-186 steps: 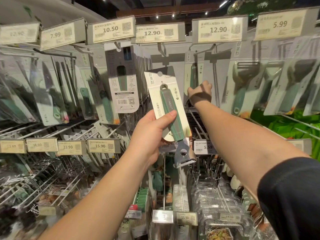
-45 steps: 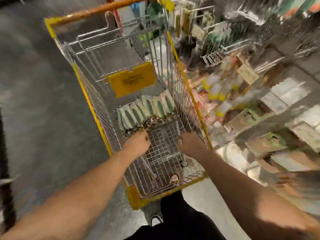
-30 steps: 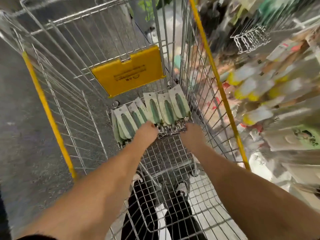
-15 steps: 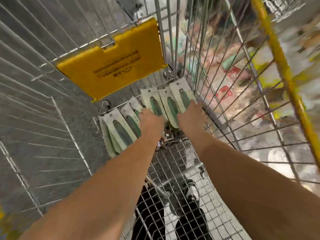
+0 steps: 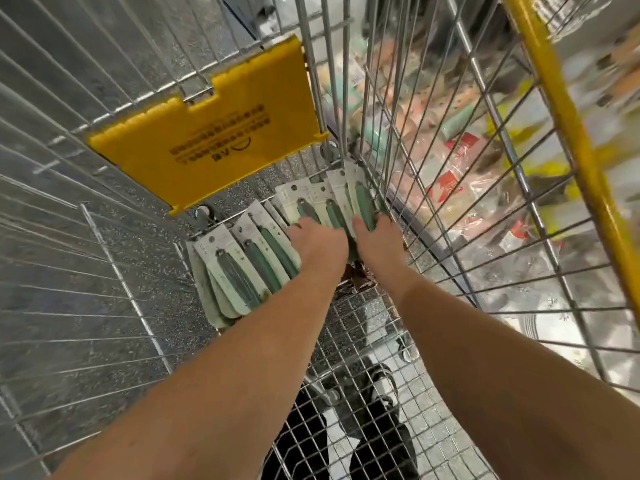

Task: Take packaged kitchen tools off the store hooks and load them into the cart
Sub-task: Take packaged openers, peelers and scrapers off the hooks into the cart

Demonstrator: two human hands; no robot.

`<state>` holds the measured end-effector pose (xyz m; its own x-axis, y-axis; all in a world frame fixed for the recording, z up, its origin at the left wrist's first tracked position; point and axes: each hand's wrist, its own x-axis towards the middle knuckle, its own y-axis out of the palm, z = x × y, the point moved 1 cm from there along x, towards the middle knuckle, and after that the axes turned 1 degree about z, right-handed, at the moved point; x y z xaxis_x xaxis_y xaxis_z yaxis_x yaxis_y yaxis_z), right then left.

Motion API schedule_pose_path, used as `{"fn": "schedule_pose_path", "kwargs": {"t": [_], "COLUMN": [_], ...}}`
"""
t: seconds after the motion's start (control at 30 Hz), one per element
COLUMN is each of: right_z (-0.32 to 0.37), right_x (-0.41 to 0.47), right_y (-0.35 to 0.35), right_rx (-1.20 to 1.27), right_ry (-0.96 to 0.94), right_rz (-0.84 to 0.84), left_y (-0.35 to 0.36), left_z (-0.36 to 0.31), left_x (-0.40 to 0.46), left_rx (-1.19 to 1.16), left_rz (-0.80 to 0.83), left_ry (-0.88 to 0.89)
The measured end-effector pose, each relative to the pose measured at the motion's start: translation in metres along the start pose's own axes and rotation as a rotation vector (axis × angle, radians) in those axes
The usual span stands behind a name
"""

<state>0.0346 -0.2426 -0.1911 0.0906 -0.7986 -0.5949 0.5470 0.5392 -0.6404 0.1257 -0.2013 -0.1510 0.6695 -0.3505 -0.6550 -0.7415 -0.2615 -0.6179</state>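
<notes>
Speckled grey store floor (image 5: 86,258) shows through the wire walls of a shopping cart (image 5: 408,216), seen from above with its yellow top rail (image 5: 568,133) running along the 2 o'clock side. On the cart's far wall, toward 11 o'clock, hangs a yellow plastic flap (image 5: 214,133) with dark printed lettering. Below it, on the cart's mesh bottom at about 12 o'clock, lies a fanned row of packaged kitchen tools (image 5: 249,268): pale backing cards, each carrying a green handle, overlapping one another from 10 o'clock across to the right wall. Both bare forearms reach down into the cart. The left hand (image 5: 318,244) lies on the middle of the row, fingers bent down onto the cards; whether it grips one cannot be told. The right hand (image 5: 377,237) sits just beside it, at the row's right end, its thumb pressed on a green handle while its other fingers are hidden. Blurred shelves of packaged goods (image 5: 460,174) show through the right wall. Dark trousers and shoes (image 5: 377,389) are visible through the mesh at 6 o'clock.
</notes>
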Motion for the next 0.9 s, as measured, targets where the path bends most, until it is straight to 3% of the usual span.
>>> {"fn": "schedule_pose_path", "kwargs": {"t": [0.2, 0.37, 0.77, 0.9], "right_z": [-0.006, -0.014, -0.008, -0.014], "right_x": [0.003, 0.003, -0.019, -0.038], "right_y": [-0.002, -0.006, -0.007, -0.011], "right_rx": [0.029, 0.282, 0.363, 0.490], "right_ry": [-0.044, 0.044, -0.001, 0.035], "right_rz": [0.135, 0.182, 0.371, 0.391], "left_y": [0.000, -0.010, -0.008, -0.013], "left_z": [-0.004, -0.002, 0.023, 0.028], "left_x": [0.001, 0.013, 0.009, -0.003], "left_rx": [-0.001, -0.075, -0.235, -0.411], "left_rz": [-0.057, -0.060, 0.066, 0.126], "left_ry": [-0.063, -0.130, -0.075, -0.122]}}
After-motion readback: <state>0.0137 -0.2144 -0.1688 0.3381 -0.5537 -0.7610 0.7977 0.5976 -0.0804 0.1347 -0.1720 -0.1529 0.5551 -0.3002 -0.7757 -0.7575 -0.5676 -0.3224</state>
